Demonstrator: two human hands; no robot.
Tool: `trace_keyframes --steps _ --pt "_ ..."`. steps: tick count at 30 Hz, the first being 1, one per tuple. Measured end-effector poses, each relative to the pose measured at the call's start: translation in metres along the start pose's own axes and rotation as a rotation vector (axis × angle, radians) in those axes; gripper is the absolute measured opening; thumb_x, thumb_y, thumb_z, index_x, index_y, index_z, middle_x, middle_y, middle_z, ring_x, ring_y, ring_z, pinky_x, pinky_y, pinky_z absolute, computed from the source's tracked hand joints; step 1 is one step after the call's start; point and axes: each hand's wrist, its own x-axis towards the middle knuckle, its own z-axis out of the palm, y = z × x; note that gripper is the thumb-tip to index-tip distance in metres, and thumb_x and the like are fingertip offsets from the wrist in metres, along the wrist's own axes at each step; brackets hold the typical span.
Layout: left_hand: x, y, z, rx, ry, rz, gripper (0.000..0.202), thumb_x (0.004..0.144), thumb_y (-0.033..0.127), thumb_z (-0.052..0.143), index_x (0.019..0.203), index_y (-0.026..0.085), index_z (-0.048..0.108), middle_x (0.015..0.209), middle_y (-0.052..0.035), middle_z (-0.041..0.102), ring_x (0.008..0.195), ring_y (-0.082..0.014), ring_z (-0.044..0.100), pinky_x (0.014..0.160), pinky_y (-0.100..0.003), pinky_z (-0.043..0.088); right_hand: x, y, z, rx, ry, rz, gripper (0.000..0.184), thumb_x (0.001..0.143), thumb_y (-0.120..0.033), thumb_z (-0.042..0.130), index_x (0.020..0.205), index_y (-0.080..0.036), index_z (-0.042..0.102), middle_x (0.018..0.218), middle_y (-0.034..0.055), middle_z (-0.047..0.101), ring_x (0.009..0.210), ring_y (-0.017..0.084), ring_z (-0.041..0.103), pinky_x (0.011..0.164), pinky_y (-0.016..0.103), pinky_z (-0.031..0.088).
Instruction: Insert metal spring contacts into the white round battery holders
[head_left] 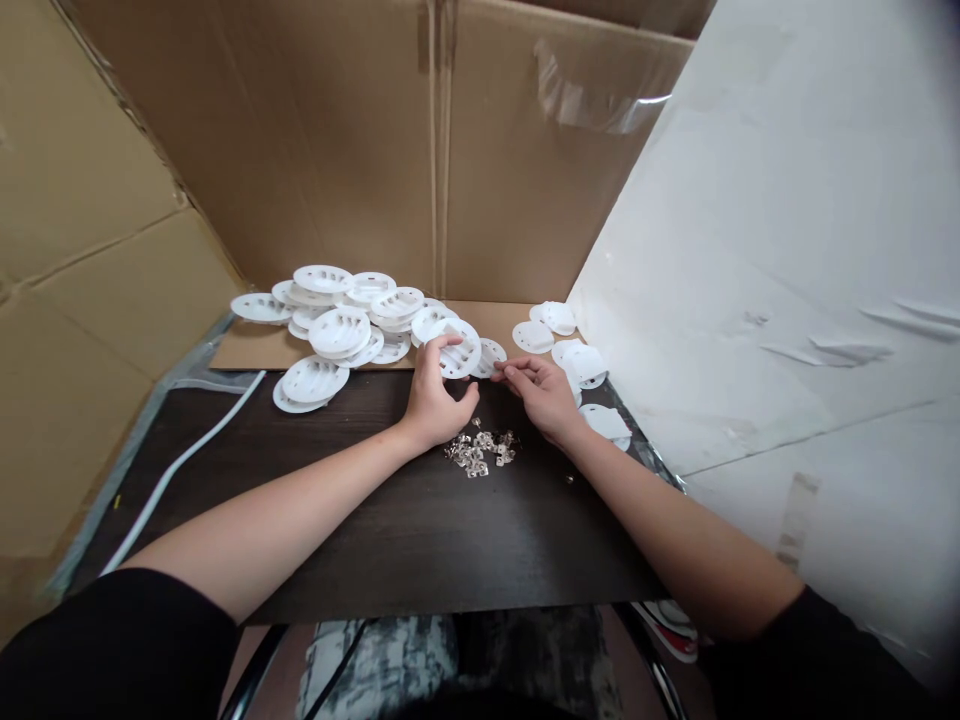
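Note:
My left hand (433, 396) curls its fingers round a white slotted plastic disc (460, 353) at the far edge of the dark table (360, 520). My right hand (541, 391) is pinched closed, its fingertips against the disc's right rim; what they pinch is too small to make out. A small pile of shiny metal clips (480, 452) lies on the table just below and between both hands. A heap of the same white discs (341, 320) sits to the left of my left hand.
Several flatter white plastic pieces (574, 355) lie to the right of my right hand. Cardboard walls stand at the back and left, a white sheet (787, 260) on the right. A white cable (180, 462) runs along the table's left side.

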Motion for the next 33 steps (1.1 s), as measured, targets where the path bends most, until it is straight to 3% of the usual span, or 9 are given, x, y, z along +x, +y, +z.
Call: trace_keyframes --steps 4,8,13,18,25,33 --pt "-0.002 0.002 0.000 -0.045 -0.084 -0.008 0.071 0.080 0.014 0.078 0.144 0.028 0.052 0.138 -0.0157 0.061 0.130 -0.0353 0.065 0.101 -0.056 0.065 0.004 0.002 0.000 0.127 -0.129 0.023 0.039 0.087 -0.057 0.086 0.102 -0.023 0.075 0.100 0.0075 0.086 0.108 0.024 0.079 0.111 0.046 0.057" --pt "-0.001 0.003 -0.001 -0.077 -0.115 -0.005 0.066 0.080 0.014 0.078 0.141 0.025 0.055 0.137 -0.0152 0.064 0.128 -0.0343 0.066 0.103 -0.055 0.062 0.004 -0.003 -0.002 0.109 -0.103 -0.030 0.038 0.090 -0.057 0.085 0.103 -0.023 0.076 0.099 0.0070 0.085 0.101 0.023 0.080 0.108 0.045 0.058" --pt "0.003 0.010 -0.007 -0.130 -0.146 -0.011 0.035 0.088 0.024 0.078 0.121 0.021 0.065 0.121 -0.0104 0.075 0.110 -0.0278 0.072 0.102 -0.046 0.058 0.001 -0.016 -0.006 -0.008 0.049 -0.153 0.038 0.093 -0.059 0.082 0.104 -0.023 0.075 0.091 0.0060 0.083 0.089 0.023 0.077 0.089 0.041 0.061" --pt "0.005 0.017 -0.007 -0.159 -0.206 -0.024 0.016 0.092 0.033 0.079 0.099 0.020 0.072 0.102 -0.0056 0.079 0.094 -0.0231 0.072 0.093 -0.040 0.055 0.000 -0.018 -0.006 0.037 0.013 -0.157 0.038 0.092 -0.058 0.082 0.102 -0.023 0.074 0.082 0.0031 0.077 0.073 0.019 0.069 0.074 0.036 0.057" --pt "0.006 0.012 -0.001 -0.163 -0.122 -0.065 0.012 0.093 0.032 0.080 0.094 0.020 0.078 0.098 -0.0060 0.081 0.095 -0.0224 0.073 0.095 -0.041 0.055 -0.001 -0.019 -0.004 0.041 0.035 -0.101 0.040 0.085 -0.059 0.088 0.096 -0.022 0.076 0.078 0.0006 0.069 0.067 0.015 0.057 0.064 0.031 0.049" --pt "0.006 0.011 0.000 -0.153 -0.146 -0.065 0.013 0.094 0.035 0.082 0.095 0.021 0.081 0.099 -0.0061 0.082 0.095 -0.0226 0.073 0.095 -0.043 0.057 -0.008 -0.019 0.006 0.131 -0.031 0.013 0.039 0.081 -0.057 0.092 0.094 -0.022 0.080 0.081 0.0008 0.070 0.066 0.013 0.051 0.061 0.030 0.044"
